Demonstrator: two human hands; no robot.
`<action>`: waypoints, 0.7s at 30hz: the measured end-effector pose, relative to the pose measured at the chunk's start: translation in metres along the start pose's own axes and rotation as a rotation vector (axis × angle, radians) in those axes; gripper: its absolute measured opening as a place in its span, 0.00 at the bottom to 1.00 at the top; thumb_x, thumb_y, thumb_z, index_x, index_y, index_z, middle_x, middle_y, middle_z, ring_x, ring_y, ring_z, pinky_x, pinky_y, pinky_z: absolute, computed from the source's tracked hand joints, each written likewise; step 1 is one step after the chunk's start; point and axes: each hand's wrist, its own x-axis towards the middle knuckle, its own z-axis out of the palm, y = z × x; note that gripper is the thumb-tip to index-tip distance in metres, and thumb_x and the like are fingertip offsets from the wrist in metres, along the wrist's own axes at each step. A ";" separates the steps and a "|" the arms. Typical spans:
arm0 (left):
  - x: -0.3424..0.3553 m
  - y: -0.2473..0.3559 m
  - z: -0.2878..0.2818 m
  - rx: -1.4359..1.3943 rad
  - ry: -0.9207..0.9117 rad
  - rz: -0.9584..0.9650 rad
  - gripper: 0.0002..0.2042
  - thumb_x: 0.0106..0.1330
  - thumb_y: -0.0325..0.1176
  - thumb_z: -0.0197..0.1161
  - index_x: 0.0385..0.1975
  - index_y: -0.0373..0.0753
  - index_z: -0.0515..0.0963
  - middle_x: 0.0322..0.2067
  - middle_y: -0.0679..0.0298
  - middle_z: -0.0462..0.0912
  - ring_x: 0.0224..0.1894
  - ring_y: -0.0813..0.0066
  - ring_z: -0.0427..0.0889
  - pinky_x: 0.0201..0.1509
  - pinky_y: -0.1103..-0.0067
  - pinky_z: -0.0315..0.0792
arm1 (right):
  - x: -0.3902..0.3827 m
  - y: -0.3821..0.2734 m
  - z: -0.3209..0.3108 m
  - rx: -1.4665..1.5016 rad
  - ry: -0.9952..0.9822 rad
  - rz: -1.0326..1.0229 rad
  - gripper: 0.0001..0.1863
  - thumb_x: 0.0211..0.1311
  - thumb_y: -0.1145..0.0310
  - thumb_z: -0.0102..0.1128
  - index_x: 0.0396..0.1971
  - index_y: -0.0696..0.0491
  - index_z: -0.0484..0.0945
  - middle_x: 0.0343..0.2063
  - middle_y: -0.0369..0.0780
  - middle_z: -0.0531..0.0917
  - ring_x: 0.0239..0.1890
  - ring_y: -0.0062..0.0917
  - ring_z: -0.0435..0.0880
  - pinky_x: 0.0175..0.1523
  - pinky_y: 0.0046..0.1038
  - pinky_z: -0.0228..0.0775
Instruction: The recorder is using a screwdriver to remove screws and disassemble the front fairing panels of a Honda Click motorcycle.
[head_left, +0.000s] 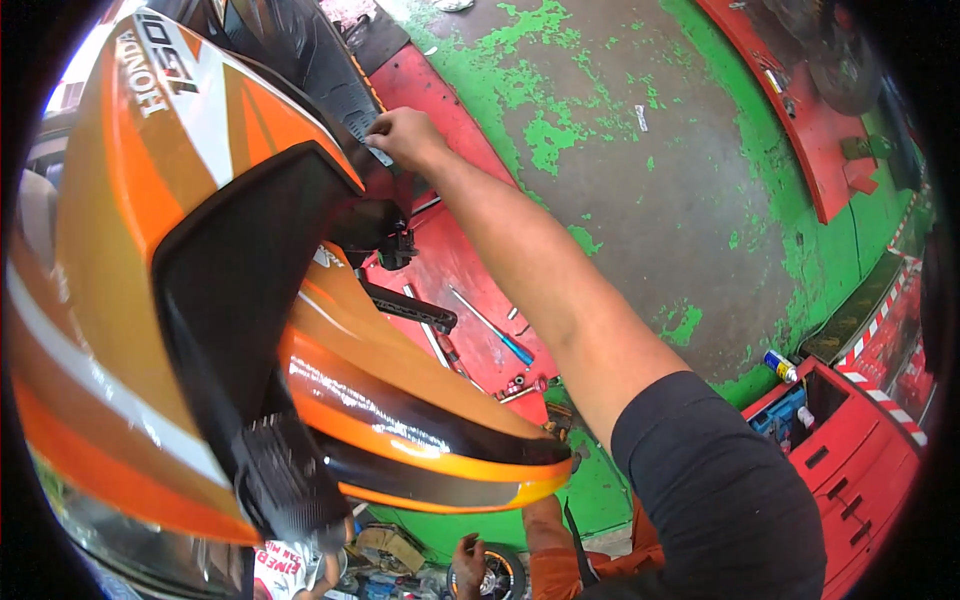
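Observation:
A motor scooter with orange, gold and white body panels (pixel 110 260) fills the left side, its black inner trim (pixel 225 250) toward the middle. My right arm reaches forward across the view. At its end my right hand (pixel 408 138) has its fingers curled together at the scooter's black footboard (pixel 340 90). A small pale strip (pixel 380 156) shows just under the fingertips; whether they hold it is hidden. At the lower edge, below the orange front fender (pixel 450 460), is what looks like my left hand (pixel 467 568), fingers loosely bent and apart, nothing seen in them.
Under the scooter, a red platform (pixel 430 270) carries a blue-handled screwdriver (pixel 510 343), a metal bar (pixel 425 320) and small parts. A red tool cabinet (pixel 840 470) with a spray can (pixel 780 366) stands at right. Another person (pixel 285 570) in a white shirt is at lower left.

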 end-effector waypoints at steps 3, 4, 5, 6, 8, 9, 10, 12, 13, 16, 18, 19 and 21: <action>-0.025 -0.021 -0.017 0.194 0.127 0.147 0.14 0.72 0.44 0.64 0.50 0.43 0.82 0.41 0.55 0.85 0.42 0.62 0.84 0.46 0.67 0.78 | 0.007 0.002 0.027 -0.011 -0.209 0.029 0.15 0.69 0.63 0.63 0.51 0.51 0.85 0.36 0.42 0.89 0.37 0.30 0.87 0.46 0.32 0.78; -0.035 -0.020 -0.015 0.219 0.064 -0.012 0.18 0.72 0.46 0.64 0.53 0.42 0.81 0.46 0.53 0.85 0.47 0.59 0.83 0.52 0.66 0.76 | -0.008 0.017 0.025 0.238 -0.183 0.088 0.15 0.68 0.63 0.64 0.49 0.53 0.85 0.37 0.42 0.89 0.39 0.29 0.88 0.48 0.32 0.78; -0.048 -0.017 -0.012 0.245 0.002 -0.170 0.21 0.71 0.48 0.65 0.56 0.40 0.80 0.51 0.50 0.84 0.52 0.57 0.82 0.58 0.64 0.75 | -0.024 0.032 0.019 0.488 -0.149 0.149 0.15 0.67 0.63 0.64 0.48 0.54 0.86 0.38 0.43 0.89 0.42 0.29 0.88 0.49 0.33 0.78; -0.052 -0.018 -0.002 0.067 -0.030 -0.233 0.18 0.71 0.40 0.65 0.55 0.36 0.79 0.48 0.53 0.85 0.49 0.62 0.84 0.55 0.69 0.76 | -0.043 0.058 0.012 0.563 -0.066 0.161 0.14 0.69 0.64 0.63 0.48 0.55 0.86 0.38 0.41 0.89 0.42 0.27 0.87 0.49 0.32 0.77; -0.052 -0.058 0.024 0.023 -0.056 0.010 0.13 0.72 0.32 0.63 0.53 0.35 0.79 0.40 0.59 0.86 0.41 0.72 0.86 0.46 0.77 0.79 | -0.100 0.146 -0.019 0.269 0.057 -0.010 0.12 0.72 0.67 0.58 0.49 0.54 0.84 0.41 0.42 0.89 0.43 0.30 0.87 0.49 0.32 0.77; -0.067 -0.031 0.035 -0.092 -0.150 -0.100 0.15 0.73 0.32 0.63 0.55 0.34 0.78 0.42 0.59 0.85 0.45 0.72 0.86 0.48 0.77 0.79 | -0.161 0.180 -0.036 0.009 -0.064 0.153 0.11 0.71 0.66 0.58 0.46 0.54 0.84 0.43 0.47 0.88 0.43 0.39 0.87 0.51 0.35 0.76; -0.083 -0.052 0.024 0.060 -0.162 -0.043 0.15 0.73 0.31 0.63 0.56 0.34 0.77 0.44 0.59 0.85 0.47 0.72 0.85 0.50 0.77 0.79 | -0.198 0.193 -0.039 -0.162 -0.267 0.263 0.11 0.67 0.66 0.60 0.46 0.52 0.83 0.44 0.49 0.85 0.47 0.45 0.84 0.54 0.39 0.76; -0.082 -0.074 0.038 0.020 -0.241 -0.113 0.16 0.73 0.30 0.63 0.57 0.33 0.76 0.47 0.59 0.85 0.48 0.71 0.85 0.52 0.75 0.79 | -0.286 0.241 -0.054 -0.445 -0.417 0.244 0.12 0.65 0.65 0.61 0.46 0.51 0.82 0.45 0.47 0.82 0.50 0.44 0.82 0.55 0.42 0.76; -0.085 -0.067 0.041 -0.145 -0.257 -0.274 0.16 0.72 0.28 0.63 0.57 0.33 0.76 0.47 0.59 0.85 0.48 0.71 0.85 0.53 0.74 0.79 | -0.320 0.250 -0.056 -0.575 -0.533 0.194 0.16 0.63 0.63 0.64 0.50 0.49 0.81 0.48 0.43 0.80 0.52 0.41 0.80 0.54 0.43 0.76; -0.079 -0.058 0.041 -0.074 -0.268 -0.244 0.15 0.72 0.28 0.63 0.57 0.33 0.76 0.47 0.59 0.85 0.47 0.71 0.85 0.52 0.74 0.79 | -0.368 0.259 -0.037 -0.724 -0.615 0.027 0.19 0.59 0.63 0.65 0.51 0.48 0.80 0.51 0.41 0.78 0.56 0.37 0.78 0.56 0.40 0.73; -0.072 -0.054 0.042 -0.018 -0.277 -0.189 0.15 0.72 0.28 0.63 0.56 0.34 0.77 0.46 0.59 0.85 0.47 0.71 0.85 0.51 0.75 0.79 | -0.376 0.264 -0.025 -0.852 -0.566 -0.044 0.16 0.59 0.64 0.64 0.48 0.47 0.82 0.52 0.40 0.77 0.57 0.34 0.75 0.58 0.39 0.69; -0.068 -0.051 0.043 0.008 -0.282 -0.157 0.15 0.72 0.28 0.63 0.56 0.34 0.77 0.46 0.59 0.85 0.46 0.71 0.85 0.51 0.75 0.79 | -0.371 0.268 -0.023 -0.851 -0.563 -0.042 0.16 0.59 0.64 0.64 0.48 0.47 0.82 0.52 0.40 0.77 0.57 0.34 0.75 0.58 0.39 0.69; -0.067 -0.047 0.040 0.058 -0.283 -0.092 0.14 0.72 0.28 0.63 0.55 0.35 0.77 0.45 0.58 0.86 0.46 0.71 0.86 0.50 0.75 0.79 | -0.357 0.269 -0.021 -0.940 -0.685 0.035 0.12 0.59 0.64 0.64 0.43 0.47 0.84 0.52 0.38 0.78 0.57 0.33 0.75 0.57 0.40 0.69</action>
